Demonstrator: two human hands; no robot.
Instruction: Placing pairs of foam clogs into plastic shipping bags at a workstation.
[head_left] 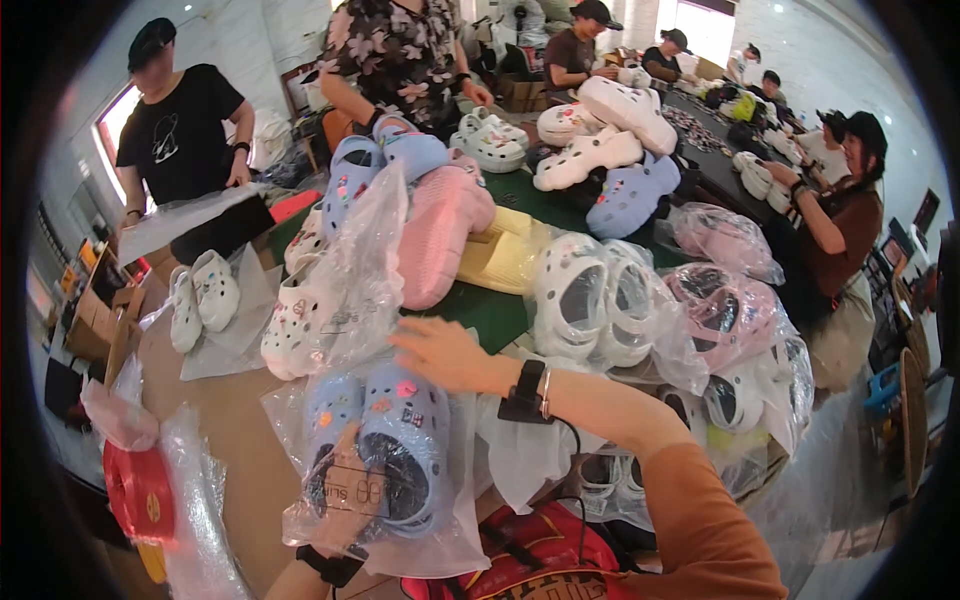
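Note:
A pair of light blue clogs (405, 440) with colourful charms lies in a clear plastic bag (455, 500) in front of me. My left hand (345, 495) is at the pair, its fingers closed about the inner side of the left clog, partly seen through the film. Just beyond the toes, my right hand (440, 355) reaches leftward with fingers stretched out, holding nothing that I can see. Near its fingertips stand white clogs (295, 320) with charms and a loose clear bag (360, 280).
Pink clogs (440, 240), yellow slippers (500, 250) and white clogs (590, 155) are piled ahead. Bagged white clogs (600, 300) and bagged pink clogs (725, 315) lie to the right. At left are a red roll (138, 490) and white clogs (205, 295). Several people work around the tables.

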